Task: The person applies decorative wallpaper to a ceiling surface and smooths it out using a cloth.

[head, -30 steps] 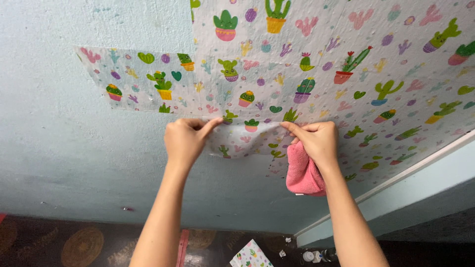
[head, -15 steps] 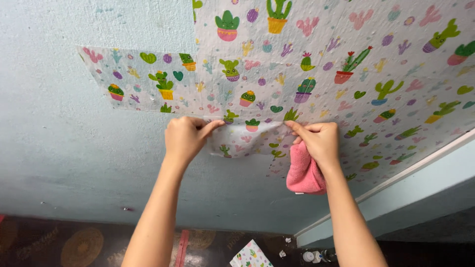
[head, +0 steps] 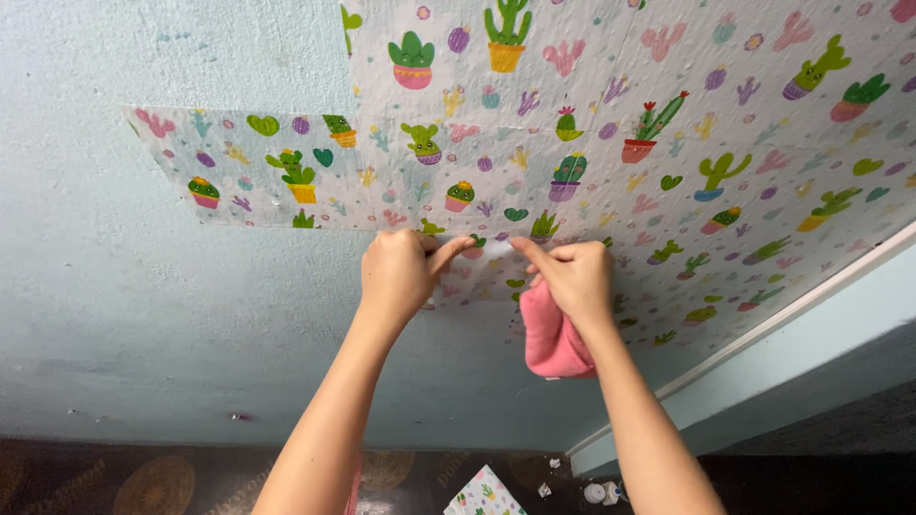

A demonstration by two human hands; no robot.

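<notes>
Cactus-print wallpaper covers the upper right of a pale blue wall. At its lower edge a small loose flap of wallpaper stands off the wall between my hands. My left hand pinches the flap's left end with thumb and forefinger. My right hand pinches the right end and also holds a pink cloth, which hangs below the palm. The two hands' fingertips almost meet.
A narrower wallpaper strip runs out to the left over bare wall. A white trim edge slants along the right. Below lies a dark patterned floor with a wallpaper offcut and a small white object.
Both hands have moved toward each other along the wallpaper's lower edge. The loose flap between them now looks shorter. The pink cloth stays in my right hand.
</notes>
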